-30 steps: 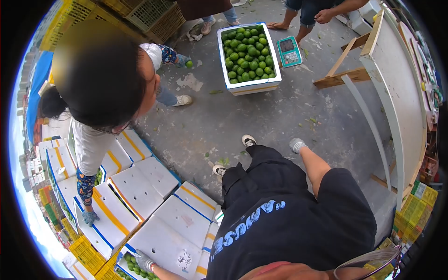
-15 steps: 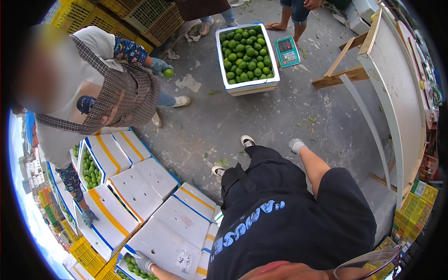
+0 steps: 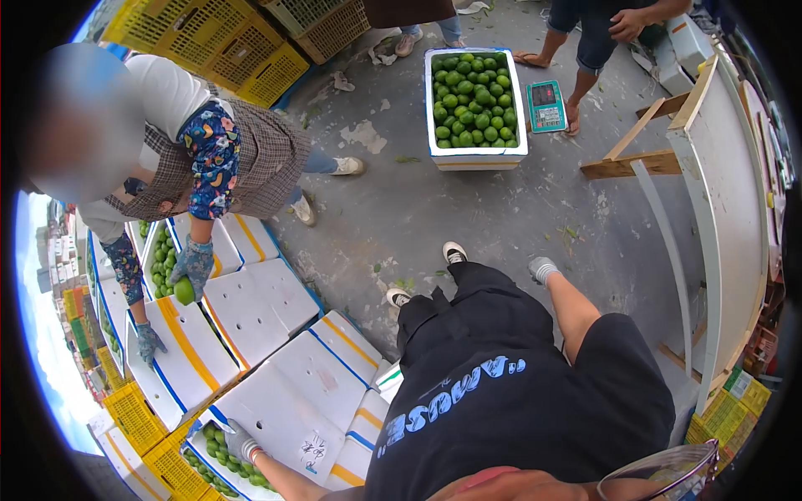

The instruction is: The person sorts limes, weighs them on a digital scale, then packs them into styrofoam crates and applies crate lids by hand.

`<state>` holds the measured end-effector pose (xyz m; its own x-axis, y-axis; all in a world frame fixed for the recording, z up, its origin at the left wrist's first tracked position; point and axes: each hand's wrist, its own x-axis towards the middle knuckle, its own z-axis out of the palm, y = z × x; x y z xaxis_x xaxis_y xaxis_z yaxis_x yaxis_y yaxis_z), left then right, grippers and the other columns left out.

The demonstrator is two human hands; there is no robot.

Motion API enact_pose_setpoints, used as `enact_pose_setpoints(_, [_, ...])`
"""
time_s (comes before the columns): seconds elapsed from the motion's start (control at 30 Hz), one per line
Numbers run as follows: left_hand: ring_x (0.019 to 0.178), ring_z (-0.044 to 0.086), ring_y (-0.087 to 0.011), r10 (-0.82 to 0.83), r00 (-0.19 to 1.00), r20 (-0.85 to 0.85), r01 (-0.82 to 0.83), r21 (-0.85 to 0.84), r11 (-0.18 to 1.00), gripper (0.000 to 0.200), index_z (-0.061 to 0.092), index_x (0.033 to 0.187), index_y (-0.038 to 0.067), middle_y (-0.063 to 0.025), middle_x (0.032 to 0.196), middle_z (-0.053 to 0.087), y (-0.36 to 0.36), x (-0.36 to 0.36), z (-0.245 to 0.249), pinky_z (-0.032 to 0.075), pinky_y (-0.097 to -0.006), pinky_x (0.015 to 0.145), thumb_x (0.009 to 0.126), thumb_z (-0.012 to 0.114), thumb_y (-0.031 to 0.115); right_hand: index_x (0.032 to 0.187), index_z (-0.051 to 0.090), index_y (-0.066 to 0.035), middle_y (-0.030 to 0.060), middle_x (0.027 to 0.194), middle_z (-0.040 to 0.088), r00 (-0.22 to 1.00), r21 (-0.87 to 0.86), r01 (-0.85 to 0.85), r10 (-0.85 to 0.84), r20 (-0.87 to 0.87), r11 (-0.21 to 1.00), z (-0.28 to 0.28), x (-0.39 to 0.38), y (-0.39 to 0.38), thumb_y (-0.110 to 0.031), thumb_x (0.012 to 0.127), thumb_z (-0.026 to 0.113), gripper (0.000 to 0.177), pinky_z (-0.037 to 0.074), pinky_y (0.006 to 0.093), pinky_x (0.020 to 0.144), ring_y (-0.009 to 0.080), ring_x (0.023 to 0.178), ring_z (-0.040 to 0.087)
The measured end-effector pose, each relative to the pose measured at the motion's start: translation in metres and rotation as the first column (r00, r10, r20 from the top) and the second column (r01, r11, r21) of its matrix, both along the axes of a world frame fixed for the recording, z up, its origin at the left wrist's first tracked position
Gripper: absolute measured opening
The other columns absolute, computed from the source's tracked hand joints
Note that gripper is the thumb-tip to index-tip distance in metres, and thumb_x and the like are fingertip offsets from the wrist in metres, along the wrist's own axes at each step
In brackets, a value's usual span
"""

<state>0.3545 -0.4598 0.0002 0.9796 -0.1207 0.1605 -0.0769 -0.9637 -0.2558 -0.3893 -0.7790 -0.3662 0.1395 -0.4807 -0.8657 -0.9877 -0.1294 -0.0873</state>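
My left hand (image 3: 241, 442), in a grey glove, is at the lower left. Its fingers are curled at the edge of a white foam box lid (image 3: 284, 409), beside the limes (image 3: 219, 451) that show in the opening. Part of the fingers is hidden by the edge. My right hand (image 3: 542, 269), also gloved, hangs by my side over the floor. It holds nothing, and its fingers look loose. At the left, a co-worker's gloved hand (image 3: 194, 265) holds a lime (image 3: 184, 290) above the boxes. Their other hand (image 3: 149, 342) rests on a lid (image 3: 188, 346).
An uncovered foam box (image 3: 480, 153) full of limes stands on the floor, beside a green scale (image 3: 547, 117). A white board on a wooden frame (image 3: 626, 163) stands to the right. Yellow crates (image 3: 230, 54) are stacked at upper left. Two other people stand at the top.
The co-worker's hand with the lime has moved from over the floor down to the boxes. My left hand has shifted slightly up and left, and more limes show beside it. The view has shifted.
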Motion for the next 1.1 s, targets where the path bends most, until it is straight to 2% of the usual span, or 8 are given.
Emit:
enact_pose_setpoints(0.07, [0.085,0.057,-0.0369,-0.009,1.000,-0.001,0.009,0.020,1.000,0.060,0.060,0.101,0.008,-0.0174,0.096,0.060,0.001,0.000,0.001,0.044,-0.0434,0.074,0.078,0.036,0.059,0.076,0.066,-0.003,0.0117,0.076,0.064,0.950,-0.151,-0.304,0.311,0.024,0.940,-0.007,-0.005,0.003,-0.013,0.076,0.051,0.017,0.051,0.0344,0.058,0.0243,0.065,0.063])
enact_pose_setpoints(0.17, [0.086,0.057,-0.0353,-0.005,1.000,-0.026,0.005,0.001,1.000,0.055,0.059,0.101,0.006,-0.0168,0.097,0.060,-0.023,-0.022,0.015,0.045,-0.0420,0.075,0.080,0.041,0.053,0.076,0.066,-0.004,0.0113,0.073,0.064,0.998,0.014,0.069,-0.069,0.010,0.998,-0.026,-0.003,-0.001,-0.014,0.076,0.052,0.017,0.051,0.0334,0.056,0.0234,0.060,0.063])
enact_pose_setpoints(0.27, [0.087,0.057,-0.0352,0.010,0.999,-0.031,-0.011,-0.020,1.000,0.055,0.059,0.100,0.006,-0.0161,0.096,0.060,-0.022,-0.022,0.016,0.044,-0.0423,0.075,0.079,0.041,0.054,0.085,0.066,-0.005,0.0135,0.088,0.063,0.960,-0.085,-0.280,0.276,-0.058,0.956,-0.026,0.009,-0.012,-0.014,0.072,0.057,0.018,0.050,0.0368,0.072,0.0266,0.083,0.062])
enact_pose_setpoints(0.37, [0.088,0.056,-0.0349,-0.040,0.999,-0.005,0.040,-0.011,0.999,0.054,0.058,0.102,0.007,-0.0155,0.097,0.060,-0.009,-0.012,0.011,0.044,-0.0423,0.075,0.079,0.043,0.053,0.080,0.063,-0.002,0.0099,0.066,0.063,0.900,-0.035,-0.435,0.435,-0.002,0.900,0.009,0.035,-0.035,-0.015,0.081,0.044,0.023,0.050,0.0351,0.053,0.0211,0.057,0.062])
enact_pose_setpoints(0.47, [0.093,0.053,-0.0335,-0.081,0.997,0.001,0.081,-0.009,0.997,0.054,0.055,0.105,0.006,-0.0161,0.102,0.057,-0.008,-0.004,0.012,0.042,-0.0424,0.078,0.079,0.044,0.052,0.085,0.066,-0.004,0.0140,0.088,0.063,0.996,0.037,0.075,-0.073,-0.045,0.997,0.016,0.057,-0.043,-0.015,0.071,0.060,0.019,0.049,0.0379,0.074,0.0286,0.082,0.061])
enact_pose_setpoints(0.6, [0.099,0.050,-0.0315,-0.065,0.998,-0.004,0.065,-0.037,0.997,0.052,0.052,0.106,0.006,-0.0164,0.104,0.054,-0.018,-0.019,0.021,0.040,-0.0422,0.083,0.080,0.045,0.050,0.085,0.062,-0.003,0.0103,0.067,0.062,0.995,-0.081,-0.080,0.084,0.047,0.994,0.031,0.066,-0.046,-0.018,0.079,0.045,0.024,0.049,0.0328,0.054,0.0215,0.056,0.060])
enact_pose_setpoints(0.77, [0.100,0.049,-0.0321,-0.044,0.998,-0.042,0.044,0.001,0.999,0.051,0.052,0.108,0.006,-0.0151,0.106,0.054,-0.024,-0.027,0.028,0.040,-0.0424,0.084,0.081,0.044,0.049,0.090,0.063,-0.007,0.0115,0.070,0.062,0.944,-0.170,0.307,-0.278,0.176,0.936,0.076,0.098,-0.050,-0.022,0.075,0.048,0.026,0.048,0.0318,0.058,0.0206,0.061,0.060])
enact_pose_setpoints(1.1, [0.101,0.049,-0.0332,-0.029,0.993,-0.115,0.027,-0.024,0.999,0.053,0.050,0.114,0.007,-0.0156,0.111,0.052,-0.017,-0.016,0.025,0.040,-0.0424,0.086,0.082,0.041,0.050,0.089,0.062,-0.005,0.0149,0.081,0.063,0.977,-0.263,0.187,-0.151,0.150,0.946,0.108,0.076,-0.016,-0.024,0.072,0.049,0.029,0.047,0.0347,0.070,0.0288,0.073,0.060])
